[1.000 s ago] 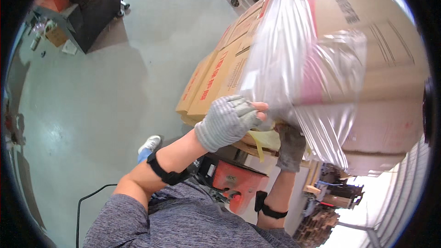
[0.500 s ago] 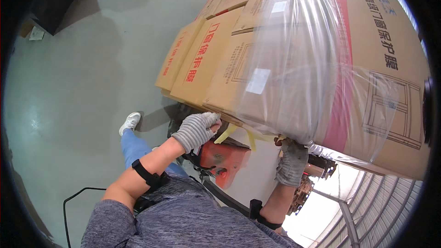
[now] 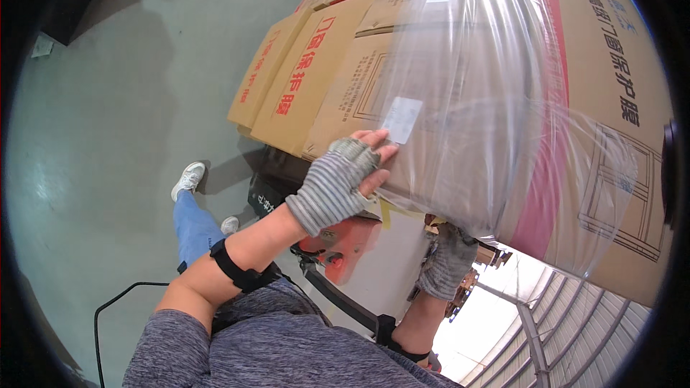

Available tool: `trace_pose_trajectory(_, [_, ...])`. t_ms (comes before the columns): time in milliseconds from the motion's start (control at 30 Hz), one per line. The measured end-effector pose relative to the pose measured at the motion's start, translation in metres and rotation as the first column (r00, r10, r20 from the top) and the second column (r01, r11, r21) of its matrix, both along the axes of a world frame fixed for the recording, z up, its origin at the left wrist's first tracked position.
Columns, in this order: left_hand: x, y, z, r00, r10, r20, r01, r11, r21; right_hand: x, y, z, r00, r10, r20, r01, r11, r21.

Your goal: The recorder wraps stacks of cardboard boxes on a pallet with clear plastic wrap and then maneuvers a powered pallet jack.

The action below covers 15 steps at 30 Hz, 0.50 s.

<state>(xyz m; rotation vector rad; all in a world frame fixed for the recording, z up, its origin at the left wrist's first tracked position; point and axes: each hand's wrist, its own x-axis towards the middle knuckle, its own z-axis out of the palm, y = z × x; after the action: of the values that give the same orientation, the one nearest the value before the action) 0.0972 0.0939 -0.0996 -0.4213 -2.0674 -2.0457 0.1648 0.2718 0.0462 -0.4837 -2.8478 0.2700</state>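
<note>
My left hand [image 3: 350, 179] wears a grey striped fingerless glove. Its fingers are spread, and the tips rest by a white label [image 3: 402, 119] on a brown carton [image 3: 352, 93]. Clear stretch film [image 3: 467, 115] covers this carton's right part and runs on around the stack. Lower right, my right hand [image 3: 449, 262], in a similar glove, is raised to the film's bottom edge. It looks closed, but the film and cartons partly hide its fingers, and what it grips cannot be made out.
More cartons [image 3: 302, 72] stand stacked to the left, outside the film. Below them is an orange and black machine [image 3: 338, 248], seemingly a pallet truck. A dark object [image 3: 75, 0] stands at the far left. A black cable [image 3: 98, 323] loops beside my left arm.
My left hand has moved from the carton's lower edge up and right onto its face, its curled fingers now spread. My right hand stays at the film's lower edge. The view has shifted slightly.
</note>
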Motion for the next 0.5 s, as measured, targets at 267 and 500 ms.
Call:
trace_pose_trajectory(267, [0.007, 0.006, 0.007, 1.0, -0.016, 0.012, 0.016, 1.0, -0.016, -0.004, 0.019, 0.001, 1.0, -0.01, 0.025, 0.008, 0.996, 0.085])
trace_pose_trajectory(500, [0.016, -0.006, -0.014, 0.999, 0.004, -0.033, -0.007, 0.997, -0.08, -0.003, -0.011, 0.0, 1.0, -0.029, -0.004, 0.029, 0.992, -0.123])
